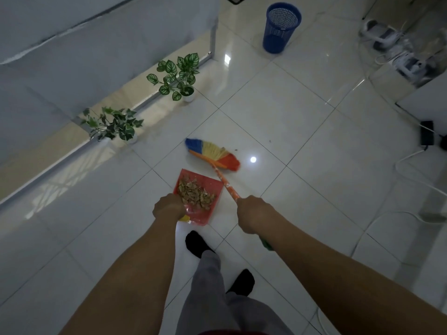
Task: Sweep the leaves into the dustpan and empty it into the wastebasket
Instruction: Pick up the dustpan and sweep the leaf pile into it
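Counts: one dustpan (202, 216), one broom (212, 154), one wastebasket (281, 27)
Left hand (169, 207): fingers curled round dustpan handle
Right hand (254, 213): fingers curled round broom handle

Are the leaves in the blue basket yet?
No, the leaves lie in the red dustpan that the left hand holds, far from the blue basket.

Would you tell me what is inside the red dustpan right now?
Dry brown leaves fill the dustpan; the left hand covers its near corner, so anything there is hidden.
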A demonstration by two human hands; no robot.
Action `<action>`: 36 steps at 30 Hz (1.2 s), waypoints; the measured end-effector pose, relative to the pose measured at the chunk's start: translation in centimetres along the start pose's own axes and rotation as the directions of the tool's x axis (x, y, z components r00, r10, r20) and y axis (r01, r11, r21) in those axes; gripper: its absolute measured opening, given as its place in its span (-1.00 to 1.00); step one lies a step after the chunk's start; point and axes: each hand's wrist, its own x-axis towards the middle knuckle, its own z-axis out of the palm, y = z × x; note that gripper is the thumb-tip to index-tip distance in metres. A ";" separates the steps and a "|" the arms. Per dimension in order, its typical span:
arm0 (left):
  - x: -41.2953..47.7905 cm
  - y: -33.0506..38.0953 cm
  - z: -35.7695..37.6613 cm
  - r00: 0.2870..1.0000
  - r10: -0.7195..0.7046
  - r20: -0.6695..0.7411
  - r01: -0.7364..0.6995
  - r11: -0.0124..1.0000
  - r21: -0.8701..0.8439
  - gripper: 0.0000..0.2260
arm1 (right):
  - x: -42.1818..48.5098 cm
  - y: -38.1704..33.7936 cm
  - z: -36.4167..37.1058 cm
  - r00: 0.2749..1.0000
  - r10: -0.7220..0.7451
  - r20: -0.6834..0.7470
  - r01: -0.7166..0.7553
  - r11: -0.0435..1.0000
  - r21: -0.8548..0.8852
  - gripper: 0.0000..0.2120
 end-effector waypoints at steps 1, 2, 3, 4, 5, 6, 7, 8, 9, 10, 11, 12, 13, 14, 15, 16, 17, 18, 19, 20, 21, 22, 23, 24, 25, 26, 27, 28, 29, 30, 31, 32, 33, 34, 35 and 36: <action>0.2 0.0 0.0 1.000 -0.002 -0.004 0.002 1.000 0.001 -0.86 | -0.1 -0.2 0.3 1.000 -0.012 0.014 0.012 1.000 -0.006 -0.54; 0.4 0.1 0.1 1.000 -0.006 -0.007 0.006 1.000 0.002 -0.82 | -0.3 -0.3 0.4 0.999 -0.025 0.029 0.026 1.000 -0.014 -0.52; 0.6 0.1 0.2 1.000 -0.010 -0.006 0.010 1.000 0.000 -0.79 | -0.6 -0.5 0.6 0.998 -0.042 0.042 0.043 0.999 -0.025 -0.48; 0.7 0.1 0.3 1.000 -0.012 -0.005 0.012 1.000 -0.007 -0.78 | -0.9 -0.6 0.7 0.997 -0.061 0.054 0.063 0.997 -0.037 -0.45; 0.7 0.1 0.3 1.000 -0.009 -0.005 0.009 1.000 -0.017 -0.79 | -1.3 -0.7 0.9 0.995 -0.083 0.060 0.086 0.995 -0.046 -0.41; 0.6 0.2 0.3 1.000 -0.005 -0.004 0.005 1.000 -0.029 -0.83 | -1.8 -0.8 1.0 0.993 -0.102 0.066 0.105 0.993 -0.055 -0.37; 0.5 0.3 0.3 1.000 -0.002 -0.003 0.001 0.999 -0.040 -0.89 | -2.3 -1.0 1.1 0.990 -0.117 0.075 0.122 0.990 -0.065 -0.34; 0.4 0.3 0.3 1.000 0.002 -0.002 -0.002 0.999 -0.049 -0.95 | -2.9 -1.1 1.2 0.988 -0.125 0.090 0.132 0.989 -0.073 -0.35; 0.2 0.3 0.3 1.000 0.005 0.002 -0.005 0.998 -0.062 -0.99 | -3.6 -1.1 1.1 0.986 -0.129 0.106 0.138 0.988 -0.075 -0.39; 0.1 0.3 0.3 1.000 0.003 0.001 -0.003 0.997 -0.073 -0.95 | -4.4 -1.2 1.0 0.984 -0.131 0.124 0.140 0.987 -0.073 -0.42; 0.0 0.2 0.3 1.000 0.005 0.001 -0.005 0.997 -0.081 -0.91 | -5.2 -1.0 0.8 0.980 -0.135 0.143 0.145 0.987 -0.065 -0.43; -0.1 0.2 0.3 1.000 0.005 0.003 -0.005 0.996 -0.092 -0.87 | -6.0 -0.8 0.5 0.976 -0.145 0.164 0.156 0.986 -0.053 -0.44; -0.2 0.1 0.3 1.000 0.005 0.007 -0.004 0.995 -0.097 -0.84 | -6.7 -0.4 0.1 0.970 -0.159 0.183 0.168 0.985 -0.037 -0.46; -0.3 0.1 0.4 1.000 0.004 0.010 -0.003 0.995 -0.098 -0.82 | -7.5 -0.1 -0.4 0.966 -0.170 0.195 0.176 0.984 -0.016 -0.50; -0.4 0.0 0.4 1.000 0.004 0.008 -0.003 0.995 -0.096 -0.81 | -8.3 0.4 -0.9 0.963 -0.178 0.201 0.181 0.983 0.005 -0.55; -0.5 -0.1 0.5 1.000 0.003 0.004 -0.002 0.996 -0.093 -0.81 | -9.0 0.8 -1.5 0.962 -0.185 0.202 0.185 0.983 0.021 -0.58; -0.6 -0.3 0.6 1.000 0.001 0.003 -0.001 0.996 -0.089 -0.82 | -9.7 1.2 -1.9 0.961 -0.192 0.198 0.190 0.981 0.029 -0.60; -0.8 -0.5 0.7 1.000 0.001 0.005 0.000 0.996 -0.087 -0.83 | -10.4 1.6 -2.4 0.962 -0.197 0.190 0.195 0.980 0.033 -0.61; -0.9 -0.7 0.8 1.000 0.001 0.006 0.000 0.996 -0.085 -0.83 | -11.1 2.0 -2.8 0.962 -0.204 0.180 0.201 0.979 0.037 -0.61; -1.0 -0.8 0.8 1.000 0.002 0.010 -0.001 0.997 -0.083 -0.83 | -11.7 2.4 -3.1 0.962 -0.212 0.170 0.208 0.977 0.041 -0.61; -1.2 -1.0 0.9 1.000 0.003 0.014 -0.001 0.997 -0.084 -0.83 | -12.2 2.7 -3.4 0.963 -0.218 0.159 0.214 0.976 0.044 -0.60; -1.3 -1.1 0.9 1.000 0.004 0.018 -0.002 0.996 -0.086 -0.83 | -12.6 2.9 -3.7 0.964 -0.221 0.148 0.216 0.975 0.047 -0.59; -1.5 -1.2 1.0 1.000 0.006 0.022 -0.004 0.996 -0.089 -0.84 | -13.0 3.2 -4.0 0.966 -0.217 0.139 0.212 0.976 0.051 -0.58; -1.6 -1.3 1.0 1.000 0.008 0.025 -0.006 0.996 -0.089 -0.85 | -13.3 3.4 -4.3 0.969 -0.211 0.130 0.205 0.977 0.057 -0.58; -1.7 -1.4 1.0 1.000 0.009 0.026 -0.006 0.996 -0.087 -0.87 | -13.6 3.6 -4.5 0.972 -0.204 0.118 0.198 0.978 0.063 -0.58; -1.8 -1.4 1.0 1.000 0.010 0.022 -0.008 0.996 -0.085 -0.87 | -13.7 3.7 -4.7 0.975 -0.199 0.097 0.193 0.979 0.067 -0.58; -1.8 -1.4 0.9 1.000 0.011 0.015 -0.010 0.997 -0.082 -0.85 | -13.8 3.8 -5.0 0.978 -0.194 0.075 0.189 0.980 0.066 -0.59; -1.8 -1.4 0.8 1.000 0.013 0.008 -0.012 0.997 -0.082 -0.83 | -13.7 3.8 -5.2 0.981 -0.189 0.053 0.186 0.981 0.060 -0.59; -1.8 -1.4 0.7 1.000 0.016 0.004 -0.016 0.996 -0.088 -0.82 | -13.5 3.9 -5.3 0.983 -0.180 0.035 0.178 0.983 0.053 -0.59; -1.9 -1.4 0.7 1.000 0.023 0.003 -0.022 0.995 -0.093 -0.83 | -13.2 3.8 -5.5 0.986 -0.166 0.019 0.165 0.985 0.048 -0.59; -1.9 -1.3 0.6 0.999 0.031 0.008 -0.030 0.995 -0.094 -0.85 | -12.7 3.8 -5.5 0.989 -0.150 0.005 0.149 0.988 0.044 -0.59; -2.0 -1.3 0.7 0.999 0.040 0.017 -0.038 0.995 -0.092 -0.86 | -12.1 3.6 -5.5 0.991 -0.132 -0.007 0.132 0.991 0.037 -0.59; -2.1 -1.3 0.7 0.999 0.045 0.024 -0.043 0.995 -0.086 -0.86 | -11.3 3.3 -5.3 0.994 -0.110 -0.019 0.111 0.993 0.030 -0.59; -2.1 -1.2 0.7 0.998 0.050 0.026 -0.047 0.996 -0.079 -0.86 | -10.4 2.9 -5.1 0.996 -0.083 -0.033 0.084 0.996 0.022 -0.59; -2.1 -1.2 0.8 0.998 0.053 0.025 -0.051 0.996 -0.071 -0.87 | -9.5 2.4 -4.8 0.998 -0.052 -0.046 0.053 0.999 0.015 -0.58; -2.1 -1.2 0.8 0.998 0.056 0.022 -0.055 0.997 -0.061 -0.87 | -8.5 1.9 -4.3 0.998 -0.020 -0.061 0.020 1.000 0.008 -0.58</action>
